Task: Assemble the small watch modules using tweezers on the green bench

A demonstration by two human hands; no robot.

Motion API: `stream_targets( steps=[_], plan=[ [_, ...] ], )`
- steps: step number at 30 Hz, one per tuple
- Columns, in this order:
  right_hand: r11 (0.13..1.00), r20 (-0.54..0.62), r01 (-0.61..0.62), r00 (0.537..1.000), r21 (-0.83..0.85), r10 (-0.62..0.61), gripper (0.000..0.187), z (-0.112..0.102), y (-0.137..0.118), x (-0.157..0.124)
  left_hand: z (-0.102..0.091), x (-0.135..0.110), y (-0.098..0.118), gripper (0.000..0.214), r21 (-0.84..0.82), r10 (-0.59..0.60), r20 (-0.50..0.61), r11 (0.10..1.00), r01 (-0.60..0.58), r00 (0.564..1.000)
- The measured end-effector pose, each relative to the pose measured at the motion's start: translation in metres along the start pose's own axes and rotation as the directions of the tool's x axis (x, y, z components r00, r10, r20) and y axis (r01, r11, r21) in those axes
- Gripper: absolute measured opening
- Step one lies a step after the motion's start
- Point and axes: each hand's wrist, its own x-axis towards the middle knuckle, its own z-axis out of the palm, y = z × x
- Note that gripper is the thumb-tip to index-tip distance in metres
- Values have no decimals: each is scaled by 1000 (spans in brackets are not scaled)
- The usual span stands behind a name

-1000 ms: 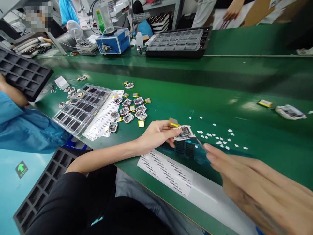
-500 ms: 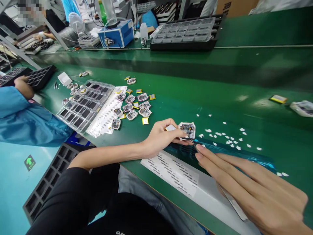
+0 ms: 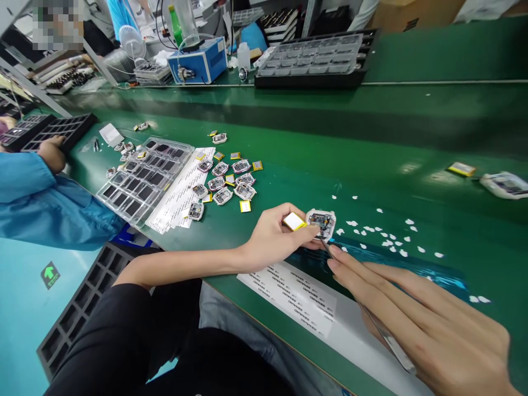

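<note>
My left hand (image 3: 277,235) is closed on a white watch case (image 3: 322,222) with its circuit board facing up, the thumb pressing near the board's lower left. A yellow-edged battery (image 3: 294,221) sticks out beside the case, over the same hand. In my right hand (image 3: 429,319) is a pair of metal tweezers (image 3: 394,346), its tip touching the lower edge of the case. Whether the tip grips anything is too small to tell. Below both hands lies a printed label sheet (image 3: 297,297). Small white pieces (image 3: 390,236) are scattered to the right, several near a blue film strip (image 3: 437,275).
Several watch cases with batteries (image 3: 223,195) lie left of my hands, near a clear tray of dark screens (image 3: 144,176). Another case (image 3: 505,185) rests at far right. A co-worker's blue sleeve (image 3: 45,192) reaches in from the left. A black tray (image 3: 309,81) stands behind.
The case in my left hand has shifted slightly right and tilted, and the battery shows more fully. The tweezers stay at the case's edge. The co-worker's hand has moved over the black tray.
</note>
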Motion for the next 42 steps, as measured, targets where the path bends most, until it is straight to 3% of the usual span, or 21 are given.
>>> stream_targets(
  steps=[7, 13, 16, 21, 25, 30, 32, 34, 37, 42],
  plan=[
    [998, -85, 44, 995, -51, -48, 77, 3, -2, -1, -1, 3, -2, 55, 40, 3, 24, 999, -4, 1000],
    [1000, 1, 3, 1000, 9, -3, 75, -4, 5, -5, -2, 0, 2, 43, -8, -2, 80, 1000, 2, 997],
    [1000, -49, -27, 998, 1, 27, 80, 1, 6, -6, -3, 0, 3, 40, -28, 5, 91, 1000, -2, 996],
    [1000, -129, -18, 991, -8, 17, 66, 7, 8, -8, -6, 4, 2, 51, -43, -50, 115, 998, 56, 992],
    [1000, -57, -19, 998, 19, 20, 81, 1, 9, -5, -8, 7, 4, 51, -36, -69, 130, 997, 74, 989],
    [999, -259, -8, 966, -31, 0, 87, 8, 12, 4, -10, 7, 13, 51, 22, 25, 139, 999, -28, 990],
    [999, -289, -4, 957, -40, -8, 89, 12, 14, 6, -10, 10, 17, 45, 123, 63, 116, 989, -78, 991],
    [999, -284, 8, 959, -50, -22, 89, 12, 14, 9, -9, 19, 20, 39, 392, 110, 50, 912, -121, 993],
    [997, -280, 25, 959, -70, -43, 89, 8, 14, 13, -12, 48, 33, 35, 778, 227, -42, 619, -111, 973],
    [994, -280, 42, 958, -97, -67, 80, 3, 14, 14, -21, 114, 77, 25, 954, 306, -22, 291, -71, 952]
  ],
)
